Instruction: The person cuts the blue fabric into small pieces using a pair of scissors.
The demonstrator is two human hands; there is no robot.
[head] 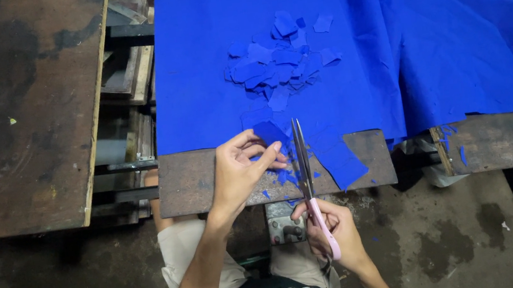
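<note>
Right hand (332, 231) clenched on pink-handled scissors (304, 170), blades nearly shut, tips far. Left hand (240, 168) pinches small blue fabric piece (268, 133) just left of blades: fingertips could get nicked if cloth slips. Cut scraps (279, 59) heaped on blue cloth (198, 74) over worn metal bench (360, 165); stained concrete floor (469, 236), dim workshop.

Blue cloth sheet (211, 72): matt, woven look, soft creases toward right. Cut blue scraps (279, 59), far centre: same matt cloth. Scissors (306, 177): bare metal blades, dull sheen; pale pink plastic handles, smooth. Bench top (184, 183), near: worn, rusty-brown, rough. Left table (18, 112): dark, stained, matt. Concrete floor (469, 236): rough, blotched.
</note>
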